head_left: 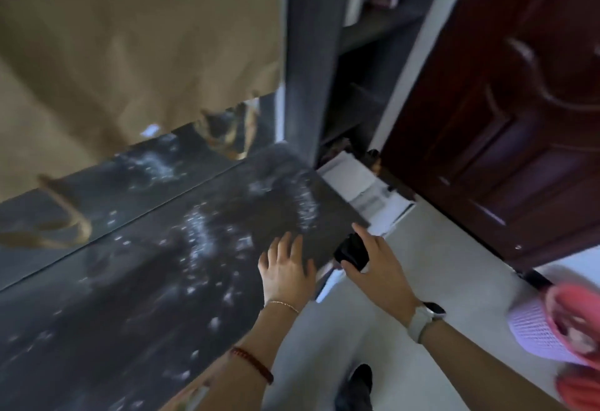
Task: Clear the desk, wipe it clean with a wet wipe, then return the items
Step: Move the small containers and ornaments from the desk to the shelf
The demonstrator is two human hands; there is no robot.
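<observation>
The dark desk top [136, 281] fills the lower left and glistens with wet streaks and droplets. My left hand [285, 268] lies flat with spread fingers on the desk's right end, near its corner. Just right of it, off the desk's edge, my right hand [373, 261] grips a small black object [352, 251]; blur hides what the object is. No wet wipe shows in the head view.
A tan curtain [130, 53] hangs behind the desk. A grey shelf unit [311, 53] stands at the desk's right end, with white papers [357, 180] low beside it. A dark red door [503, 118] is at right. A pink and lilac basket [558, 323] sits on the pale floor.
</observation>
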